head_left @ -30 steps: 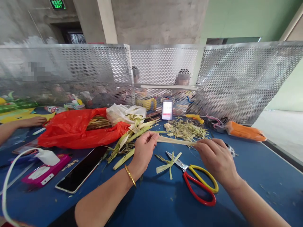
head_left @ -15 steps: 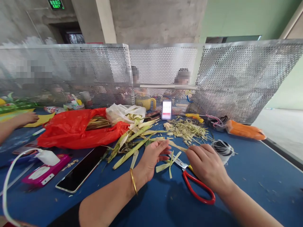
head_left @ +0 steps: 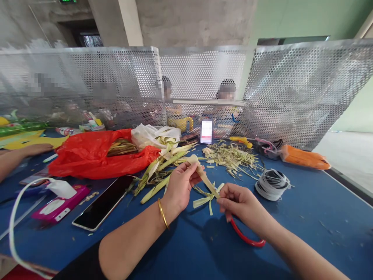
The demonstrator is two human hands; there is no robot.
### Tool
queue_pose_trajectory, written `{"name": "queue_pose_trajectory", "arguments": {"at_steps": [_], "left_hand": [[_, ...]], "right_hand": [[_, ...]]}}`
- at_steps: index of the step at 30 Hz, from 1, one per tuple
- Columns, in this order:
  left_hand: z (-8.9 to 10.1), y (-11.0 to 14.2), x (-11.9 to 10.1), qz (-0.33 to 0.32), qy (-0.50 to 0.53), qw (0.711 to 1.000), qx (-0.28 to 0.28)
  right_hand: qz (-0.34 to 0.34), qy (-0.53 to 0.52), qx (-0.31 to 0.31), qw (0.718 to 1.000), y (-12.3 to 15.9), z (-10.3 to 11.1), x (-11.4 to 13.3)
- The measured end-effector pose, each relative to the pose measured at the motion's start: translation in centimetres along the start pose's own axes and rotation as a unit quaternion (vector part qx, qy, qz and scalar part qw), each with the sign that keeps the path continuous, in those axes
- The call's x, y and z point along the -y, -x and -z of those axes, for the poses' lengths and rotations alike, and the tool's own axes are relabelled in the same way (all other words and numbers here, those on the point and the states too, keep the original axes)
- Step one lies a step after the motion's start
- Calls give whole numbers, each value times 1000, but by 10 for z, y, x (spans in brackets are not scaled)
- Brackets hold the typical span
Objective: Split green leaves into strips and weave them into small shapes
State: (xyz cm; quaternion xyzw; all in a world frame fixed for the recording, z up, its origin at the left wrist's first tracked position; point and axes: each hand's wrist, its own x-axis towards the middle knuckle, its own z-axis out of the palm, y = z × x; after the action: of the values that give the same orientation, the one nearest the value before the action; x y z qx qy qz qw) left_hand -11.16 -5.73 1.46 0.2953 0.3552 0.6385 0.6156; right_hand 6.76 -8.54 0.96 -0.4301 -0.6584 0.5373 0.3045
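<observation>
A pale strip of dried husk (head_left: pixel 206 180) is stretched between my two hands. Its upper end is pinched by my left hand (head_left: pixel 184 182), which has a gold bangle at the wrist. The lower end sits between the thumb and fingers of my right hand (head_left: pixel 236 202). Just beneath the strip lies a small knotted piece of husk (head_left: pixel 204 201) with loose ends. Red-handled scissors (head_left: pixel 247 239) rest on the table under my right hand, their blades mostly hidden. Beyond my left hand is a pile of green and yellow husks (head_left: pixel 155 191).
A red plastic bag (head_left: pixel 84 159), a black-screened phone (head_left: pixel 101 206) and a magenta power strip (head_left: pixel 60 208) are on the left. Shredded husk (head_left: pixel 236 157), a coil of grey cord (head_left: pixel 271 184) and an orange packet (head_left: pixel 304 157) lie right. Another person's hand (head_left: pixel 37 149) is far left.
My right hand has turned and come down and left, over the scissors. The husk strip now slants downward between my hands. The other person's hand has moved slightly.
</observation>
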Motion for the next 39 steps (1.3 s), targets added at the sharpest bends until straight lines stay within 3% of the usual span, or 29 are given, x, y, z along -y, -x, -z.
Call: {"name": "queue_pose_trajectory", "arguments": {"at_steps": [3, 5, 8, 10, 13, 14, 17, 21, 23, 25, 29, 33, 36, 39], "left_hand": [[1, -2, 0, -3, 1, 1000, -15], [1, -3, 0, -3, -6, 1000, -19], [1, -2, -2, -4, -34, 999, -22], [1, -1, -5, 3, -67, 998, -17], [1, 2, -8, 32, -116, 993, 5], [1, 3, -9, 41, -128, 991, 14], [0, 6, -8, 50, -153, 986, 51], [0, 8, -6, 62, -176, 977, 100], [1, 7, -5, 68, -186, 974, 109], [1, 6, -5, 72, -189, 974, 105], [3, 3, -4, 77, -174, 978, 80], [6, -3, -3, 76, -158, 982, 67], [8, -7, -2, 71, -155, 984, 51], [8, -8, -2, 63, -142, 987, 41]], "right_hand": [[-23, -50, 62, 997, 3, -10, 1], [-28, -29, 108, 993, 7, -11, 5], [27, 157, 124, 979, 16, 1, 9], [76, 349, 40, 933, 22, 17, 5], [45, 535, -44, 843, 30, 38, -11], [43, 561, -50, 825, 31, 41, -17], [53, 606, -56, 792, 31, 40, -32], [30, 641, -54, 765, 25, 34, -34], [7, 631, -46, 774, 24, 37, -29], [-4, 595, -40, 803, 24, 46, -25], [8, 467, -53, 883, 24, 64, -24], [-12, 252, -91, 963, 17, 64, -25], [2, 102, -110, 989, 17, 53, -19], [3, 20, -59, 998, 26, 47, -12]]}}
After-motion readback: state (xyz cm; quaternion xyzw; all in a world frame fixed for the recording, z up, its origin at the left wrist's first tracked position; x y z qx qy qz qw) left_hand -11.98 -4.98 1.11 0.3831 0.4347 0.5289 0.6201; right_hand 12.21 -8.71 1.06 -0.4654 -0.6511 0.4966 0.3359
